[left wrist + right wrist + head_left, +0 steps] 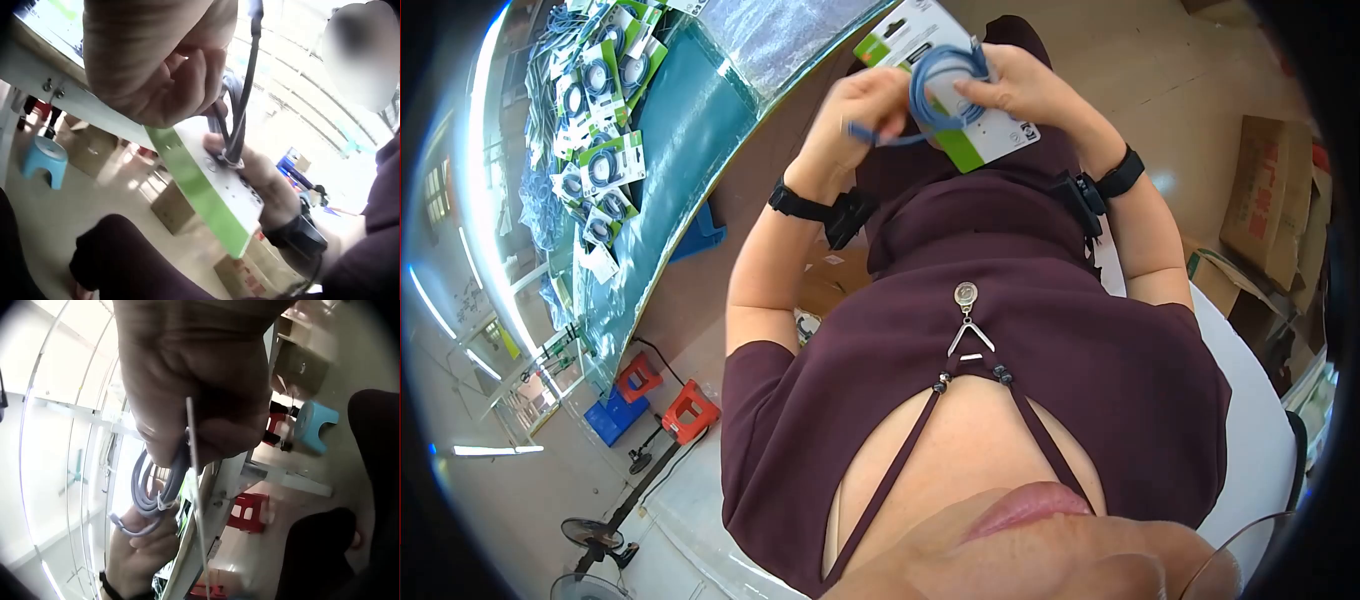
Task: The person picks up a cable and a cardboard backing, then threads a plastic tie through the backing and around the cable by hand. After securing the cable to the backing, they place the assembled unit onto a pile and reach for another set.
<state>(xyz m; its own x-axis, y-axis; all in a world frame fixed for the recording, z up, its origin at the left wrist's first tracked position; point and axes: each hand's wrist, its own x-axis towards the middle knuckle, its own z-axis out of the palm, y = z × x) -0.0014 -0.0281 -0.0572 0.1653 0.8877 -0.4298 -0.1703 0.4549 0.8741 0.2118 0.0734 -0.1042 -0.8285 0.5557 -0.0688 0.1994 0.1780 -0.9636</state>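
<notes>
My right hand (1028, 88) grips a white and green backing card (1003, 140) together with a coiled blue-grey cable (920, 100), its thumb laid across the coil. My left hand (855, 112) is at the coil's left side with curled fingers, pinching the cable near its loose end. That plug end (862, 132) sticks out past the left fingers. A thin white tie (166, 502) wraps the coil in the right wrist view. The left wrist view has the card (203, 190) hanging below the left fist, with the fingertips partly hidden. Both hands are above the lap.
A green-topped table (685, 100) at the left bears many carded cables (605, 165) and a clear plastic bag (770, 40). Cardboard boxes (1265, 200) stand on the floor at the right. Red stools (692, 410) and a blue stool (47, 156) are around.
</notes>
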